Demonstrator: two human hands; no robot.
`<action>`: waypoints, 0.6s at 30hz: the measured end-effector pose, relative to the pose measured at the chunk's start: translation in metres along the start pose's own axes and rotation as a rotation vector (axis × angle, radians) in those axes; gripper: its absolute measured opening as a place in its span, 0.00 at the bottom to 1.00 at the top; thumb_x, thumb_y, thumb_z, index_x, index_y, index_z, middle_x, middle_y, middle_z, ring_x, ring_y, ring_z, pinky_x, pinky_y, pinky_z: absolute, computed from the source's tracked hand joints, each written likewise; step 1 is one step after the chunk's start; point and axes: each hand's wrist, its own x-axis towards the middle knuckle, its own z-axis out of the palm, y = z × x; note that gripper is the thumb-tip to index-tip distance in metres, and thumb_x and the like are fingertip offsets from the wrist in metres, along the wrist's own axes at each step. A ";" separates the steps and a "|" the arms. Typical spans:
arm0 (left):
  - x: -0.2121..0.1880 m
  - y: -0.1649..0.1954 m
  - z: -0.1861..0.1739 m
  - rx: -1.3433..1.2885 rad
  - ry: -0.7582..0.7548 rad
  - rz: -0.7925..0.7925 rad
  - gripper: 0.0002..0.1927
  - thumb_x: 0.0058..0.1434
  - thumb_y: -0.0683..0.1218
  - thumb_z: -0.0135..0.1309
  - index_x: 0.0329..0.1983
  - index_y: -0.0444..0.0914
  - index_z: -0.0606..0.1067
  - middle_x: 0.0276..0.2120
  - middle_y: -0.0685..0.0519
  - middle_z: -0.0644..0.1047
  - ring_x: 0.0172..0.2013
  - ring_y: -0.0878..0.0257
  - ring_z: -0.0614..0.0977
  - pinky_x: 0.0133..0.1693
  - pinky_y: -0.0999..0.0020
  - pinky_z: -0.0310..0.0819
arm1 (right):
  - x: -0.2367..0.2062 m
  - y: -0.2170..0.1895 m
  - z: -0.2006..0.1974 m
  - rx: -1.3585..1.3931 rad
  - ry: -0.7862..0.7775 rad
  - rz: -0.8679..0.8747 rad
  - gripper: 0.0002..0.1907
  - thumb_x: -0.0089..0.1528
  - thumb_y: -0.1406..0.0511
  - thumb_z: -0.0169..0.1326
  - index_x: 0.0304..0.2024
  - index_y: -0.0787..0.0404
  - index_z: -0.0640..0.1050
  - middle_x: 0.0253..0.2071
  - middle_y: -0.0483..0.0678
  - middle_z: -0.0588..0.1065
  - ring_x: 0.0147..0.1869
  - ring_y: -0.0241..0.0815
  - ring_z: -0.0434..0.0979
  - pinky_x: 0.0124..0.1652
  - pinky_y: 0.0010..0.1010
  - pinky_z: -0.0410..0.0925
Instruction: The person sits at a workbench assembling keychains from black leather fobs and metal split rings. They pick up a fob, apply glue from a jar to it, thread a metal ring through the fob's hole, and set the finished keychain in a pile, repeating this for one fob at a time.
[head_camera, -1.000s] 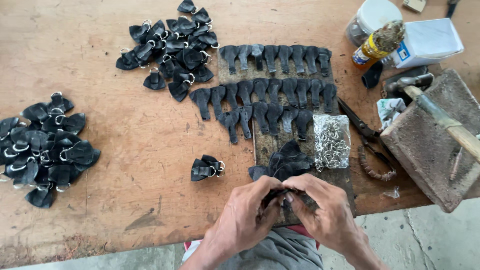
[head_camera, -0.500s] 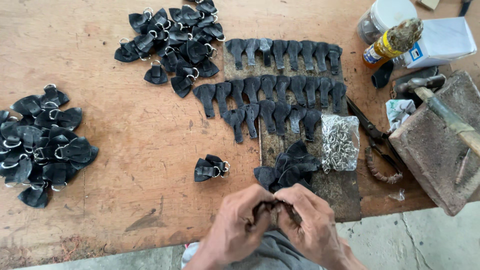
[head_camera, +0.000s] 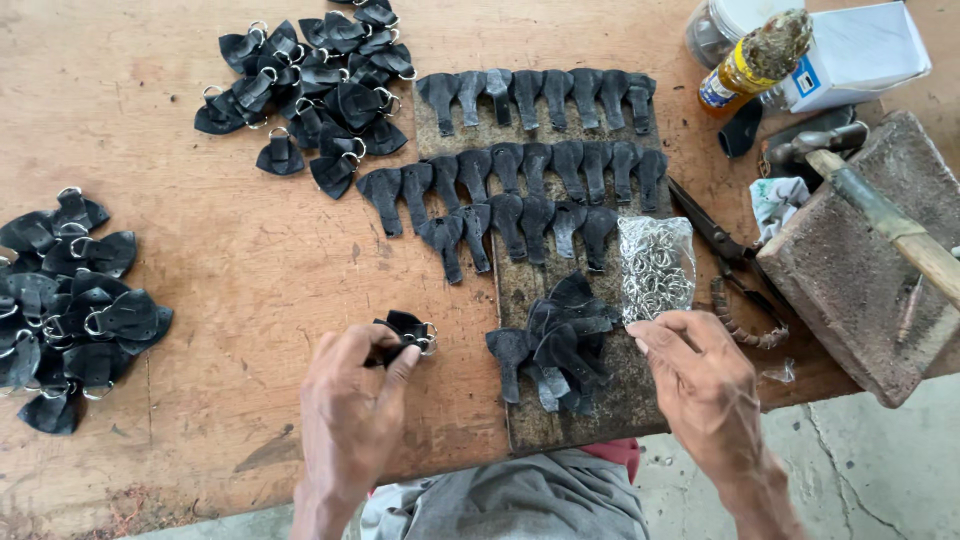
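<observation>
Apart now, left hand (head_camera: 355, 400) pinches the ringed leather piece (head_camera: 405, 333) at its fingertips; right hand (head_camera: 700, 385) hovers open.

Left of the dark work board (head_camera: 520, 420) bare tabletop (head_camera: 230, 280) runs open; right, scissors (head_camera: 715, 235) and stone block (head_camera: 860, 270) crowd close, perhaps touching.

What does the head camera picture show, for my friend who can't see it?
Two bare hands work over a wooden table covered with black leather pieces. The left hand touches a small black leather piece with a metal ring; the right hand rests beside a pile of loose black pieces, just below a clear bag of metal rings.
</observation>
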 end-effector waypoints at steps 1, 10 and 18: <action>0.002 0.000 -0.001 0.077 0.022 0.009 0.12 0.56 0.44 0.65 0.40 0.36 0.78 0.36 0.49 0.82 0.38 0.58 0.79 0.42 0.61 0.74 | 0.000 0.004 0.001 -0.003 0.010 -0.028 0.12 0.59 0.72 0.61 0.45 0.57 0.83 0.41 0.49 0.78 0.43 0.44 0.79 0.40 0.29 0.78; -0.001 0.035 0.021 -0.090 0.103 0.345 0.13 0.61 0.43 0.64 0.47 0.36 0.78 0.45 0.49 0.79 0.45 0.56 0.82 0.46 0.66 0.79 | 0.008 -0.001 0.000 0.096 -0.004 -0.025 0.08 0.57 0.71 0.63 0.40 0.61 0.82 0.39 0.48 0.77 0.44 0.45 0.78 0.42 0.33 0.74; 0.002 0.084 0.065 -0.080 -0.288 0.471 0.22 0.61 0.37 0.59 0.59 0.26 0.73 0.46 0.41 0.73 0.46 0.49 0.78 0.44 0.59 0.77 | -0.002 -0.003 -0.006 0.215 -0.104 0.211 0.04 0.63 0.68 0.57 0.39 0.62 0.76 0.43 0.48 0.80 0.44 0.41 0.82 0.42 0.32 0.77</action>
